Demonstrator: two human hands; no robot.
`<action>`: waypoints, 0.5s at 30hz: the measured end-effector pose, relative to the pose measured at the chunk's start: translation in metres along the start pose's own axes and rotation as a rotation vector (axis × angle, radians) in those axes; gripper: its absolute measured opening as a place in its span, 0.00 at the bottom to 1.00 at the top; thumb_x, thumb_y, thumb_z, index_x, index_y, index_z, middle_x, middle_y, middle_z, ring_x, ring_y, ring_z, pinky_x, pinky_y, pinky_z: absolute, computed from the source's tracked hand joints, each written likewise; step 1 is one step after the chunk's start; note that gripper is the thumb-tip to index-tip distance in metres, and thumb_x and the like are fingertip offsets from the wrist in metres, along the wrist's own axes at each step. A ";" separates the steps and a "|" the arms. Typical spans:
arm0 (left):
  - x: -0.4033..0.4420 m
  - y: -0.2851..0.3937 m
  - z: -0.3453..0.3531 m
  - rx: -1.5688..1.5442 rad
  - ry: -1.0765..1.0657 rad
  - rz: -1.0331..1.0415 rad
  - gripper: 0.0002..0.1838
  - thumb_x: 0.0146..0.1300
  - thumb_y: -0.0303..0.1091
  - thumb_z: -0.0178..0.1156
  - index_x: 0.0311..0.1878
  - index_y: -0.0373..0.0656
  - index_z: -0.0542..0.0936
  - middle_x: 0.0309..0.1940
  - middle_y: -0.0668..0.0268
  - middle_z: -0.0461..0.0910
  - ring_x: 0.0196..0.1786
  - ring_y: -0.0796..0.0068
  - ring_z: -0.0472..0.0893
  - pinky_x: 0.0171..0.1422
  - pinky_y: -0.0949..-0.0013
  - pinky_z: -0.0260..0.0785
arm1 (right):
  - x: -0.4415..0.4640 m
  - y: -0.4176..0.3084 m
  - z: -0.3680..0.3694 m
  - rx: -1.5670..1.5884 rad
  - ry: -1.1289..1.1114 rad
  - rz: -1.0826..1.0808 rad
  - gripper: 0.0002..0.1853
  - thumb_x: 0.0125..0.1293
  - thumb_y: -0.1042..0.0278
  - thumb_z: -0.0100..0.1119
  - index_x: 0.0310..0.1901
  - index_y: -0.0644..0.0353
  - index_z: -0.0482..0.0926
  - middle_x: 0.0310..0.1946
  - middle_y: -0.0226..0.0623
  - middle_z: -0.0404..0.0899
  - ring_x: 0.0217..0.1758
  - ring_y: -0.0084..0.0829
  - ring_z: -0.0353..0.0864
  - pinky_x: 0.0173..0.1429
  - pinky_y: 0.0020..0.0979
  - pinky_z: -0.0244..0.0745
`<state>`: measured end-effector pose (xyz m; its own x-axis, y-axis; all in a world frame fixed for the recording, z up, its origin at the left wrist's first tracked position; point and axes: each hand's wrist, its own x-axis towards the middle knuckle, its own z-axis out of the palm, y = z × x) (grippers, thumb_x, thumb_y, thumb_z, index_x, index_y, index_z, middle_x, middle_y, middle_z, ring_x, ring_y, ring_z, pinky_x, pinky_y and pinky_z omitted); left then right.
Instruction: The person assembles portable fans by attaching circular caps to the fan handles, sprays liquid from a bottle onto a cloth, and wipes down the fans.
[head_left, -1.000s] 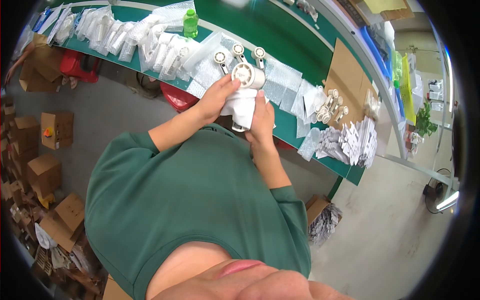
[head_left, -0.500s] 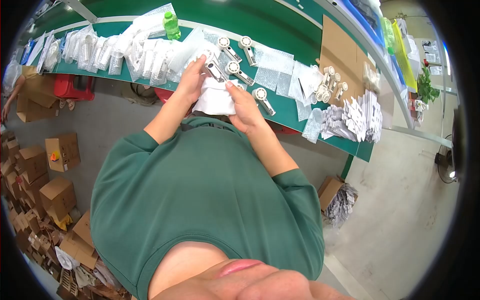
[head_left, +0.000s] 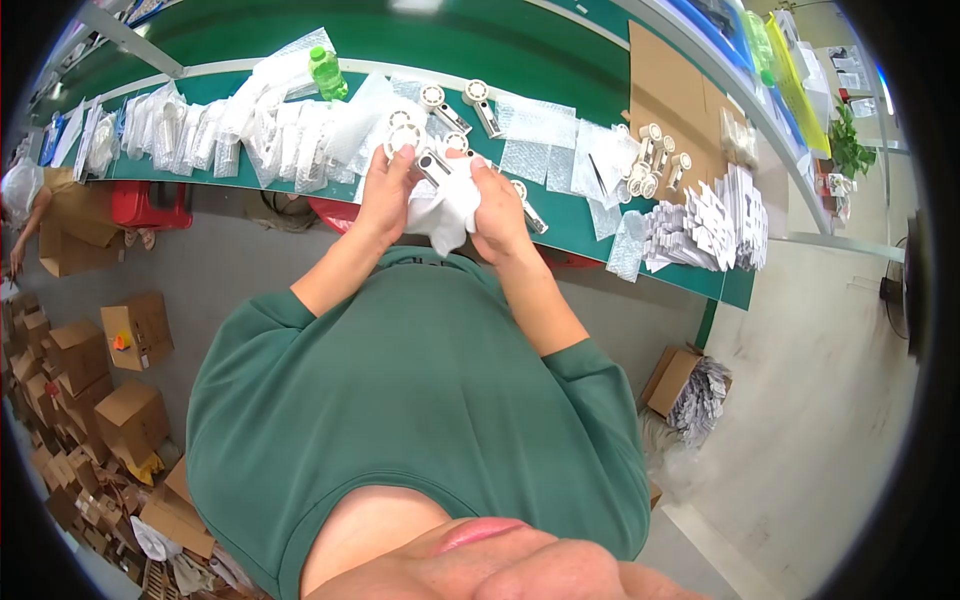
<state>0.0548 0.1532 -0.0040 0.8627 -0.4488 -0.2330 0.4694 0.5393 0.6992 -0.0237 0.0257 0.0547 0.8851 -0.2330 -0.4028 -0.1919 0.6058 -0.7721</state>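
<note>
My left hand (head_left: 385, 200) is closed around the head end of a white and grey handheld fan (head_left: 434, 168), its round head pointing away from me. A soft white cloth (head_left: 446, 212) covers the fan's lower end and hangs in folds between my hands. My right hand (head_left: 496, 208) is closed on the cloth's right side, thumb on top, against the fan's handle. Just beyond lie more fans of this kind, one fan (head_left: 444, 108) and another fan (head_left: 482, 107) among them. A further fan (head_left: 532, 212) is partly hidden behind my right hand.
Bubble-wrap bags (head_left: 535, 128) lie on the green table (head_left: 690, 284). Wrapped items (head_left: 205, 130) line its left side near a green bottle (head_left: 326, 74). Folded papers (head_left: 715, 225), several cream-coloured fans (head_left: 655, 160) and cardboard (head_left: 680, 100) are at right. Cartons (head_left: 135, 420) stand on the floor.
The white cloth, flatter before, is now bunched and hangs lower between my hands. My left hand has shifted slightly down and the view has turned a little.
</note>
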 end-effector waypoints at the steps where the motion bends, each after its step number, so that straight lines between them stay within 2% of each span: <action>1: 0.000 -0.001 -0.001 0.086 -0.029 0.044 0.21 0.70 0.34 0.60 0.62 0.40 0.68 0.54 0.63 0.78 0.57 0.73 0.78 0.65 0.64 0.70 | -0.001 -0.001 -0.006 -0.036 -0.054 0.017 0.26 0.80 0.56 0.42 0.63 0.73 0.72 0.55 0.46 0.80 0.57 0.31 0.79 0.62 0.30 0.71; 2: 0.001 -0.002 -0.003 0.170 -0.055 0.091 0.23 0.69 0.32 0.61 0.64 0.39 0.67 0.54 0.63 0.78 0.57 0.74 0.77 0.64 0.65 0.71 | 0.000 0.001 -0.010 -0.091 -0.032 -0.024 0.27 0.80 0.56 0.41 0.64 0.74 0.72 0.56 0.46 0.80 0.57 0.31 0.79 0.63 0.30 0.71; 3: 0.001 -0.001 0.001 0.270 -0.065 0.111 0.29 0.67 0.29 0.64 0.68 0.37 0.65 0.57 0.61 0.77 0.58 0.73 0.77 0.63 0.69 0.71 | 0.001 0.003 -0.013 -0.147 -0.014 -0.065 0.27 0.80 0.56 0.41 0.64 0.74 0.71 0.56 0.46 0.79 0.58 0.31 0.79 0.63 0.30 0.71; 4: 0.000 0.000 0.006 0.262 -0.079 0.104 0.30 0.66 0.29 0.64 0.69 0.37 0.64 0.57 0.61 0.76 0.58 0.73 0.77 0.63 0.69 0.71 | 0.003 0.005 -0.016 -0.203 0.008 -0.107 0.27 0.81 0.56 0.40 0.65 0.74 0.71 0.57 0.46 0.79 0.58 0.31 0.79 0.63 0.31 0.71; 6: -0.009 0.000 0.019 0.242 -0.108 0.085 0.33 0.66 0.30 0.65 0.70 0.37 0.63 0.58 0.59 0.76 0.59 0.73 0.77 0.63 0.70 0.71 | 0.004 0.008 -0.014 -0.467 0.128 -0.413 0.27 0.81 0.58 0.37 0.67 0.74 0.68 0.59 0.47 0.78 0.60 0.32 0.77 0.66 0.32 0.69; 8: -0.012 -0.002 0.021 0.159 -0.156 -0.030 0.32 0.68 0.37 0.65 0.70 0.38 0.63 0.59 0.58 0.75 0.59 0.73 0.77 0.65 0.67 0.71 | -0.001 -0.001 -0.004 -0.692 0.208 -0.647 0.26 0.81 0.60 0.36 0.68 0.74 0.67 0.61 0.49 0.76 0.62 0.32 0.75 0.68 0.33 0.67; 9: -0.012 -0.003 0.021 0.079 -0.184 -0.110 0.33 0.68 0.40 0.65 0.70 0.38 0.63 0.59 0.59 0.75 0.59 0.72 0.77 0.65 0.67 0.71 | -0.002 -0.009 -0.002 -0.592 0.105 -0.584 0.27 0.80 0.59 0.38 0.69 0.74 0.65 0.64 0.57 0.73 0.68 0.45 0.73 0.72 0.38 0.63; 10: -0.013 -0.004 0.021 0.000 -0.211 -0.190 0.33 0.68 0.42 0.65 0.70 0.38 0.63 0.59 0.59 0.75 0.59 0.72 0.77 0.65 0.66 0.71 | 0.001 -0.012 -0.003 -0.696 0.056 -0.684 0.27 0.80 0.59 0.40 0.69 0.74 0.64 0.65 0.58 0.72 0.69 0.48 0.72 0.72 0.39 0.63; 12: -0.017 0.003 0.023 -0.162 -0.392 -0.267 0.36 0.68 0.56 0.61 0.69 0.40 0.65 0.59 0.62 0.76 0.60 0.70 0.78 0.64 0.65 0.72 | 0.007 -0.014 -0.005 -0.898 -0.035 -0.886 0.28 0.78 0.58 0.44 0.70 0.73 0.63 0.66 0.59 0.70 0.71 0.52 0.69 0.73 0.40 0.63; 13: -0.015 0.000 0.018 -0.216 -0.357 -0.327 0.36 0.69 0.56 0.60 0.69 0.40 0.66 0.59 0.62 0.76 0.60 0.71 0.78 0.63 0.65 0.73 | 0.012 -0.012 -0.009 -1.017 -0.076 -0.938 0.34 0.73 0.53 0.54 0.70 0.73 0.62 0.66 0.57 0.70 0.69 0.53 0.71 0.71 0.42 0.65; 15: -0.012 0.001 0.011 -0.264 -0.340 -0.414 0.36 0.69 0.57 0.59 0.69 0.40 0.66 0.59 0.61 0.76 0.59 0.70 0.79 0.63 0.64 0.73 | 0.010 -0.013 -0.010 -1.033 -0.144 -0.971 0.39 0.69 0.49 0.59 0.70 0.72 0.62 0.66 0.57 0.71 0.68 0.55 0.71 0.71 0.44 0.65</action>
<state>0.0433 0.1517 0.0070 0.5095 -0.8390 -0.1909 0.8224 0.4096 0.3948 -0.0164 0.0077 0.0560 0.8649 -0.1121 0.4893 0.3433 -0.5790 -0.7395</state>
